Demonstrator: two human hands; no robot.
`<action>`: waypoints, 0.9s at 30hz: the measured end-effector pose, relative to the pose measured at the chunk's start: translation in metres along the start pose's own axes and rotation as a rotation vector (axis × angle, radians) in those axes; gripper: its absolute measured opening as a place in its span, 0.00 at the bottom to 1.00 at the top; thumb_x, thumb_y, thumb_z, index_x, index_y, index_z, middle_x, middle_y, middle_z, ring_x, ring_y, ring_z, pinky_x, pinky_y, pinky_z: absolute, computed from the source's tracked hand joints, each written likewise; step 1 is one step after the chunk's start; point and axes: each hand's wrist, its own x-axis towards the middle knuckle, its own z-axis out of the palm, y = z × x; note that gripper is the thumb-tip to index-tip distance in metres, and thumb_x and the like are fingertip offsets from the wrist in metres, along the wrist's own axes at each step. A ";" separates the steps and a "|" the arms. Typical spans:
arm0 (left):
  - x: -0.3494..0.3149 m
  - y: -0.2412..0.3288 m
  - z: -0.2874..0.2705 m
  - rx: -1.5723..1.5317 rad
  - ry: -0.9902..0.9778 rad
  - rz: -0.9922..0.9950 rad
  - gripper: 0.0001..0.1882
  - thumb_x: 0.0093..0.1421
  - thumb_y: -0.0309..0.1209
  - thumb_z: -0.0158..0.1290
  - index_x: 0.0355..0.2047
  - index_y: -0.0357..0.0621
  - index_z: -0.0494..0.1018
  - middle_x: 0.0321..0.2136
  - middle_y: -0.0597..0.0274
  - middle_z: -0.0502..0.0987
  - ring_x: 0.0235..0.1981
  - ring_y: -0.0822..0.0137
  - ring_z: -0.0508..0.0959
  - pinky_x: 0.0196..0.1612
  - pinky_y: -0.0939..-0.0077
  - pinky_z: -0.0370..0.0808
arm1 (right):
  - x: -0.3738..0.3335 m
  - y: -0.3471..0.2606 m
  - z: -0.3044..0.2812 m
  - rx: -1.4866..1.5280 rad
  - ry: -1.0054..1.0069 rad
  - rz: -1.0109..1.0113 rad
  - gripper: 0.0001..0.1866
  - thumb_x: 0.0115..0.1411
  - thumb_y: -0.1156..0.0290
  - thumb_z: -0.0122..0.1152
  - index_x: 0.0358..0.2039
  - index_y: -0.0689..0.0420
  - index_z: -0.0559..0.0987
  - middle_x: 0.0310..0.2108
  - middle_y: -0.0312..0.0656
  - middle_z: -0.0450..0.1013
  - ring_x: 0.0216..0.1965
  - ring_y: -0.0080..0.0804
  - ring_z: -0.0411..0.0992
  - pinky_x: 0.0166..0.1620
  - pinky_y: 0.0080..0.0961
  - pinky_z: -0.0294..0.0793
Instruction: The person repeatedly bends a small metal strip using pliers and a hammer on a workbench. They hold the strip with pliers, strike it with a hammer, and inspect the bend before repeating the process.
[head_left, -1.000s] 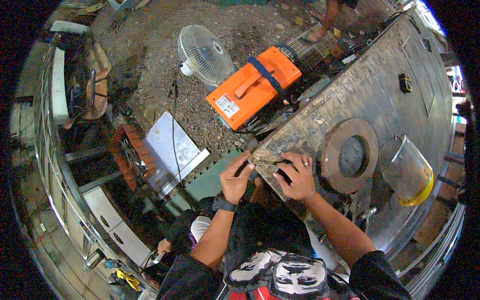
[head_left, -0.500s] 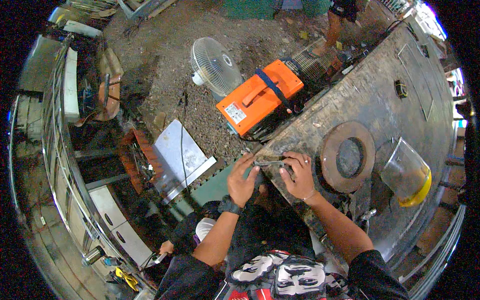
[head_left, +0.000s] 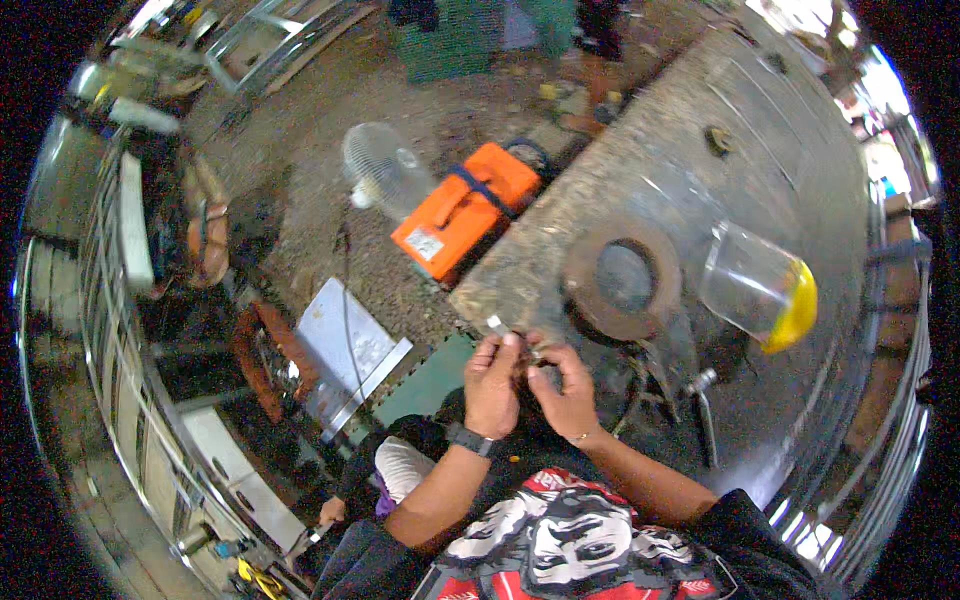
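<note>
My left hand (head_left: 492, 395), with a dark watch on its wrist, is closed in a pinch on a small metal piece (head_left: 497, 325). Its bright, flat end sticks out past the fingertips. Close beside it, my right hand (head_left: 562, 390) has its thumb and fingers drawn together near the same piece. Whether it grips the other end or something separate is blurred. Both hands are held at the near corner of the worn metal table (head_left: 520, 285). A rusty thick ring (head_left: 660, 270) lies on the table beyond my right hand.
A clear face shield with a yellow band (head_left: 790, 310) and a hammer-like tool (head_left: 706, 420) lie on the table. Past its left edge stand an orange machine (head_left: 465, 210) and a fan (head_left: 385, 165). Another person's hand (head_left: 332, 512) shows low on the left; someone stands at the far end.
Both hands have come closer together and lower, lifting the metal piece off the table corner. The view has shifted, so the table and orange machine appear further left.
</note>
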 end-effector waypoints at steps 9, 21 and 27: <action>-0.040 0.007 0.018 0.440 -0.248 -0.169 0.08 0.72 0.33 0.51 0.44 0.41 0.73 0.26 0.64 0.75 0.23 0.69 0.76 0.27 0.74 0.77 | -0.073 0.091 -0.214 -0.944 0.440 -0.070 0.15 0.60 0.61 0.67 0.44 0.53 0.79 0.41 0.50 0.75 0.43 0.56 0.72 0.46 0.50 0.71; -0.081 -0.006 0.085 0.247 -0.353 -0.333 0.09 0.71 0.35 0.54 0.40 0.43 0.75 0.23 0.64 0.76 0.18 0.72 0.72 0.19 0.75 0.68 | -0.078 0.128 -0.193 -1.009 -0.029 0.433 0.55 0.47 0.29 0.70 0.61 0.62 0.69 0.59 0.62 0.70 0.59 0.64 0.70 0.59 0.54 0.72; -0.095 0.018 0.092 0.162 -0.428 -0.299 0.08 0.71 0.35 0.53 0.39 0.43 0.74 0.22 0.64 0.75 0.18 0.73 0.70 0.19 0.77 0.66 | -0.066 0.114 -0.216 -0.176 -0.259 0.552 0.23 0.56 0.62 0.74 0.47 0.64 0.84 0.39 0.43 0.82 0.39 0.32 0.77 0.46 0.34 0.75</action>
